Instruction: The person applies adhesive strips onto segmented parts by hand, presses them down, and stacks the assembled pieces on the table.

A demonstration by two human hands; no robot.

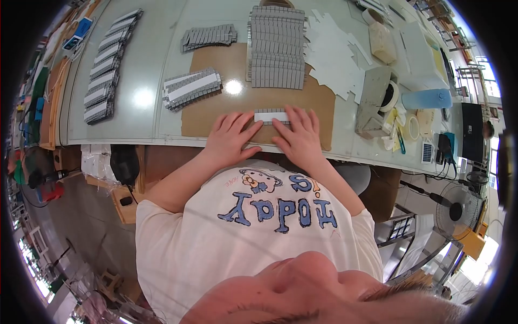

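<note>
A small grey slotted strip with a white strip on top [271, 116] lies on the brown board [216, 121] near the table's front edge. My left hand [233, 137] rests at its left end, fingers spread, with a fingertip touching it. At the right end, my right hand [300, 134] has its thumb and fingers on the strip, spread apart. Beyond the hands stands a large block of grey slotted strips [276, 48]. To the left are a white-topped bundle [192, 89] and a grey bundle [209, 38].
A long row of white and grey bundles [110, 67] lies at the far left. White sheets [337, 59] spread right of the block. Farther right are a tape dispenser [372, 105], a blue bottle [426, 99] and a teal cutter [401, 140]. A fan [456, 209] stands beyond the table.
</note>
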